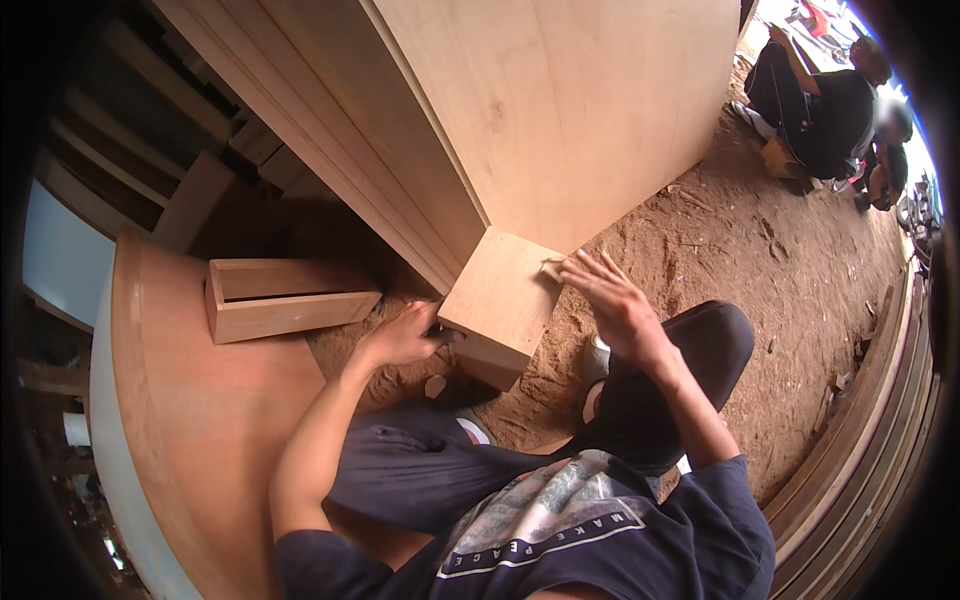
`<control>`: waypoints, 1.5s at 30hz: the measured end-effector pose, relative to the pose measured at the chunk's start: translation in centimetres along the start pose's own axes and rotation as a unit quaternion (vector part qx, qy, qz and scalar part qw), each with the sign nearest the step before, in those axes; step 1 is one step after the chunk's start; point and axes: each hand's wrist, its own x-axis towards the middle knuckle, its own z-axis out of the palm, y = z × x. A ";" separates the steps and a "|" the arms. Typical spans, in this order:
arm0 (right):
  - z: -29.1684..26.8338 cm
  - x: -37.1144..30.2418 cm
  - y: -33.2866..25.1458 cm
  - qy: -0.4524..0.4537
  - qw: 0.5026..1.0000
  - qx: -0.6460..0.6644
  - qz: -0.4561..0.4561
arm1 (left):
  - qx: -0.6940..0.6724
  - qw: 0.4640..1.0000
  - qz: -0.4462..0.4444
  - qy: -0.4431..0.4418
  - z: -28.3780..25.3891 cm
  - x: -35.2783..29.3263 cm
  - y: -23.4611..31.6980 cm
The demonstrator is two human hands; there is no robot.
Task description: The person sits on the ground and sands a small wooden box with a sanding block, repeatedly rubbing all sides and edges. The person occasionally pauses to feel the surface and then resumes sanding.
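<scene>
Head-worn fisheye view, facing down and ahead, near the wooden piece (500, 285)

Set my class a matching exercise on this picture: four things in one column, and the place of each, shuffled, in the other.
Things
1. left hand
2. right hand
3. narrow open-topped wooden box
4. long wooden planks

Places
A. at the right edge of the boxy wooden piece
B. along the right side of the picture
C. at the left corner of the boxy wooden piece
D. on the reddish-brown board

Right pairs: 1-C, 2-A, 3-D, 4-B
</scene>
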 end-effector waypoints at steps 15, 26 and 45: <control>0.4 0.5 -3.7 -0.075 0.997 -0.034 -0.013 | -0.005 1.000 0.009 -0.003 -1.1 0.8 0.7; -0.1 1.1 -0.9 -0.055 0.994 -0.088 0.016 | -0.006 1.000 -0.004 -0.019 -1.1 0.5 1.2; 1.5 0.7 0.3 -0.064 0.989 -0.077 -0.113 | -0.014 1.000 0.027 -0.009 -1.0 0.8 0.5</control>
